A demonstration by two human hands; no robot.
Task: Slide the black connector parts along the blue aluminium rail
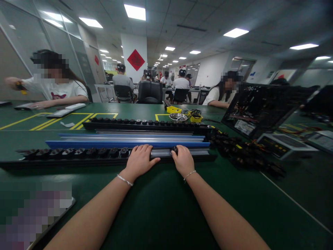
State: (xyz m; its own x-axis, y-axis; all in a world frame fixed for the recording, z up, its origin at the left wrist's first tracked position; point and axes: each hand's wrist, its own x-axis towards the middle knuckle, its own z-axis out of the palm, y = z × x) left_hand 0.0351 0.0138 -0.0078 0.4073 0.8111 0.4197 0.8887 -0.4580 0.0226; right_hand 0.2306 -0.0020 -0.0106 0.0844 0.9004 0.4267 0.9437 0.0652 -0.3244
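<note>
A long black channel [96, 163] lies across the green table in front of me. Black socket modules [92, 152] line its left part, and its right part shows a bare, shiny inside. My left hand [139, 160] is wrapped over the channel beside the last module of that row, thumb along the near wall. At the bare part, my right hand [183, 160] is closed on a small black socket module [174, 150], mostly covered by the fingers. Just behind lie blue-edged strips [127, 143], and beyond them a second black channel [145, 125] filled with modules.
To the right lies a heap of black modules [234, 149], near a metal box [286, 146] and an open black case [265, 107]. Yellow trays [173, 110] and a metal dish [178, 117] stand behind. A blurred flat object [39, 215] lies front left. People sit across the table.
</note>
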